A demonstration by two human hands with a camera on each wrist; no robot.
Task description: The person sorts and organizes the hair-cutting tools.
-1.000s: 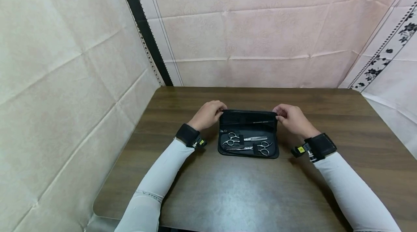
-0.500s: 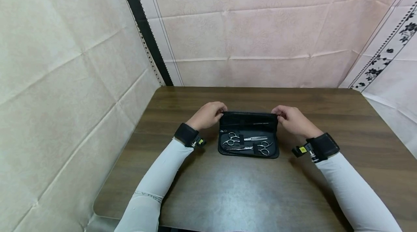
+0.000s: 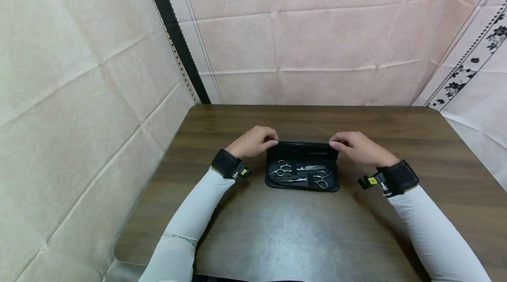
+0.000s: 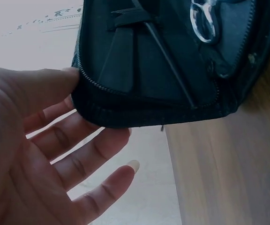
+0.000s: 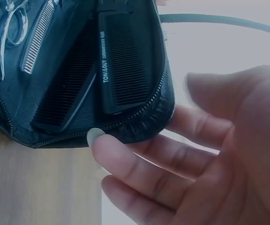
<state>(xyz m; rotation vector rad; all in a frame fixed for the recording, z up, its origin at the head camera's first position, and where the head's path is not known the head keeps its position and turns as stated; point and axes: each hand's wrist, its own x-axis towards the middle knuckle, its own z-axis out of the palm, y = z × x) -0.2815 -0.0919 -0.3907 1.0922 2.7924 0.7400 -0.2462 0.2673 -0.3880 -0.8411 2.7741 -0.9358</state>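
A black zippered scissors case (image 3: 302, 188) stands unfolded on the table, its far lid tilted up. Thinning scissors (image 3: 310, 168) and a second pair of scissors (image 3: 295, 180) lie strapped in the near half. Inside the lid, the right wrist view shows a black comb (image 5: 123, 61) beside another dark comb (image 5: 67, 79). With thumb on the zip edge and fingers behind, my left hand (image 3: 255, 141) pinches the lid's left corner. At the right corner, my right hand (image 3: 358, 146) has its fingers behind the lid; the right wrist view shows the thumb apart from it.
The brown wooden table (image 3: 285, 233) extends on all sides of the case. Pale patterned cloth (image 3: 317, 40) hangs behind it, and another pale cloth (image 3: 79, 132) hangs at the left. A black cuff with a small camera sits on each wrist.
The lid's top edge has come down and nearer, folding over the near half. Both hands have moved with it slightly toward me. The near half and its scissors have stayed in place.
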